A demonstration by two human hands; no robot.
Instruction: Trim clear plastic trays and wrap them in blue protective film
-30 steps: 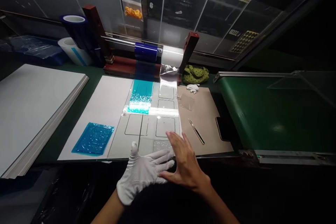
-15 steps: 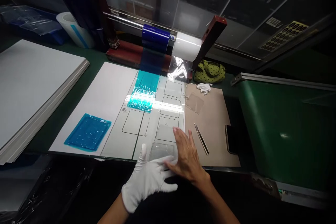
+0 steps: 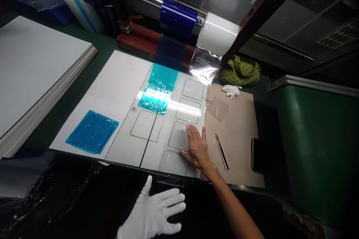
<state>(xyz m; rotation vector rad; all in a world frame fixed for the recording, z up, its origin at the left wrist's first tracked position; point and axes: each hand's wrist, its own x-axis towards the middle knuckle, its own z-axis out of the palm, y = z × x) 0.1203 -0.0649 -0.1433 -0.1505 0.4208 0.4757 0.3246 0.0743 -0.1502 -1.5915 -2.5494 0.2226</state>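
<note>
Left hand: white-gloved, fingers spread – in the air, holding nothing.
Right hand: bare, spread, resting flat on the clear sheet.
Clear square: just left of the right hand, at the sheet's near edge.
Tweezers: right of the right hand – not touched.

Single head-worn camera, facing forward and down over workbench, close above left hand and right hand.

hands: 2 | clear squares: 2 | tweezers: 1 | phone: 1

The gloved left hand hangs open, fingers splayed — the bare right hand lies flat, fingers spread, wrist angled down.
</note>
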